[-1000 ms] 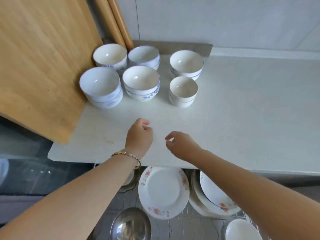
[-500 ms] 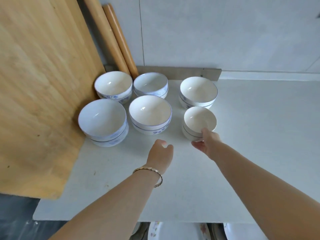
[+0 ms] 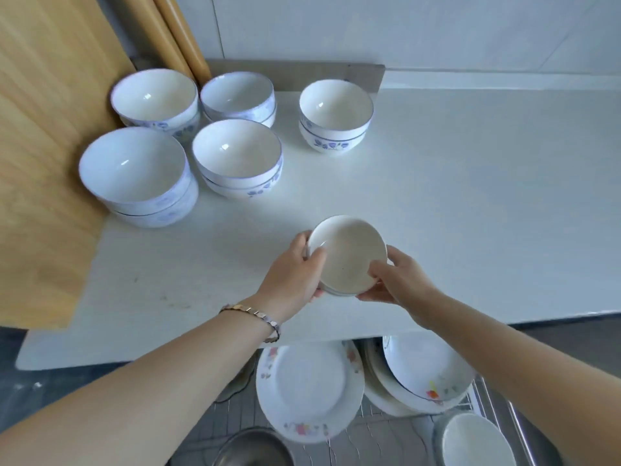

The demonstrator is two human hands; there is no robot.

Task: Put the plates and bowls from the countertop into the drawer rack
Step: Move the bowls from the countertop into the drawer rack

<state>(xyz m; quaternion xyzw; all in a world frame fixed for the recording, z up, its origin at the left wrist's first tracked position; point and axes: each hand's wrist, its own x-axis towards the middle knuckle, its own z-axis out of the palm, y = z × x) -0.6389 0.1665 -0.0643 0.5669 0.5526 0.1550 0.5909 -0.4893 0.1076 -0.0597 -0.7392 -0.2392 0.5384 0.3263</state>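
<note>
Drawer rack at 6 o'clock, plates in it. Left hand and right hand both clamp small bowl stack above counter. Five bowl stacks at 11 o'clock.

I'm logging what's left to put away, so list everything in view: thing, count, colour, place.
Small bowls: one short stack, plain white, held tilted above the countertop's front by both hands.
Bowl stacks: five, white with blue flower trim, on the countertop's back left; one stands apart to the right.
Countertop: one, white.
Cutting board: one, light wood, leaning at far left.
Rolling pins: two, wood, leaning in the back corner.
Flowered plates: several, white, in the drawer rack below.
Metal bowl: one, steel, rack's bottom edge.
White bowl: one, rack's lower right.
Bracelet: one, metal, left wrist.
Left hand: shut on the small bowls.
Right hand: same.
</note>
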